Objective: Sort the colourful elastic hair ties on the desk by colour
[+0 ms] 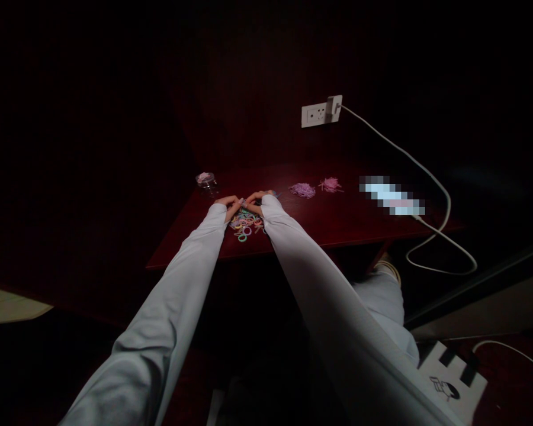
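Long pale-grey fabric sleeves [173, 307] nearest, reaching forward to the dark-red glossy desk [186, 236]. Bare left hand [229, 203] and bare right hand [254, 198] close together, fingers bent over a loose pile of small multicoloured rings [247, 223] near the front edge — too small to tell if fingers are clamped on any. Purple thin-strand heap [302, 190] right of the hands, pink thin-strand heap [331, 185] beside it — small clear round container [206, 181] back left.

Your hands [228, 202] partly hide the colored bands [245, 229]; pixels mask a corded device [391, 196]; the bottom edge crops your sleeves [184, 281].
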### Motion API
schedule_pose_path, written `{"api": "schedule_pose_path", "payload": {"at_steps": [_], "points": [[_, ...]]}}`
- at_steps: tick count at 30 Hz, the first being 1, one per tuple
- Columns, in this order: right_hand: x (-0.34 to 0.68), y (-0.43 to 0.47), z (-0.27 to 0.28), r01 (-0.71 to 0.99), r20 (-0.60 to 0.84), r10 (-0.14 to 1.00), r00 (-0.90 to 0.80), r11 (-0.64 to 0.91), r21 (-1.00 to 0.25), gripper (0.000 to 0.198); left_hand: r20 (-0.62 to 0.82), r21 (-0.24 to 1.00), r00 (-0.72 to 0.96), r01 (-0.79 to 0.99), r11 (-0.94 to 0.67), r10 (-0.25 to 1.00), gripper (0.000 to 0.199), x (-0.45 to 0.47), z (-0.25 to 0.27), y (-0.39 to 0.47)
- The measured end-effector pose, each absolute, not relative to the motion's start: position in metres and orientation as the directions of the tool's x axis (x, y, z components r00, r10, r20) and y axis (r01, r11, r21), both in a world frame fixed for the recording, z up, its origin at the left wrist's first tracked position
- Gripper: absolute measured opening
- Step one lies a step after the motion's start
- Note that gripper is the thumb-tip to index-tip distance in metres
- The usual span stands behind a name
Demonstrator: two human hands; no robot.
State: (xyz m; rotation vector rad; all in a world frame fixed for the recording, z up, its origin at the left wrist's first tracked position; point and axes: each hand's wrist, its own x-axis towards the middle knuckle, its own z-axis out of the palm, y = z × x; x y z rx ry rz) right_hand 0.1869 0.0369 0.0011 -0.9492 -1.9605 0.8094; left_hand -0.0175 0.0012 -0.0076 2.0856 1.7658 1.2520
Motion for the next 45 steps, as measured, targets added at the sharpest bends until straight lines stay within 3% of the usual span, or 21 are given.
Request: {"api": "schedule_pose_path", "payload": {"at_steps": [7, 12, 16, 22, 29, 33, 38, 45], "points": [[0.190, 0.039, 0.003, 0.320, 0.362, 0.896, -0.256, 0.432, -0.843, 0.012, 0.477, 0.589, -0.020, 0.750, -0.302, 0.879, 0.056, -0.017, -0.004, -0.002], [0.201, 0.041, 0.005, 0.456, 0.289, 0.957, -0.014, 0.263, -0.850, 0.018, 0.489, 0.593, -0.023, 0.742, -0.313, 0.872, 0.056, -0.016, -0.006, -0.006], [0.207, 0.047, 0.004, 0.531, 0.242, 0.967, 0.084, 0.162, -0.832, 0.023, 0.484, 0.593, -0.007, 0.738, -0.322, 0.875, 0.055, -0.015, -0.006, -0.010], [0.204, 0.060, -0.010, 0.561, 0.241, 0.960, 0.144, 0.121, -0.819, 0.023, 0.472, 0.599, -0.051, 0.751, -0.278, 0.880, 0.060, -0.012, -0.008, -0.003], [0.203, 0.069, -0.023, 0.469, 0.271, 0.938, 0.215, 0.144, -0.871, 0.036, 0.446, 0.609, -0.059, 0.752, -0.254, 0.893, 0.059, -0.012, -0.007, -0.003], [0.216, 0.065, -0.014, 0.434, 0.300, 0.946, 0.127, 0.219, -0.874, 0.047, 0.444, 0.590, -0.013, 0.757, -0.281, 0.896, 0.055, -0.014, -0.003, -0.011], [0.235, 0.055, -0.002, 0.579, 0.306, 0.948, -0.090, 0.300, -0.758, 0.034, 0.445, 0.585, 0.020, 0.750, -0.308, 0.895, 0.052, -0.014, 0.000, -0.017], [0.242, 0.041, 0.004, 0.673, 0.269, 0.951, -0.154, 0.301, -0.676, 0.032, 0.431, 0.588, 0.025, 0.751, -0.301, 0.902, 0.051, -0.012, 0.002, -0.018]]}}
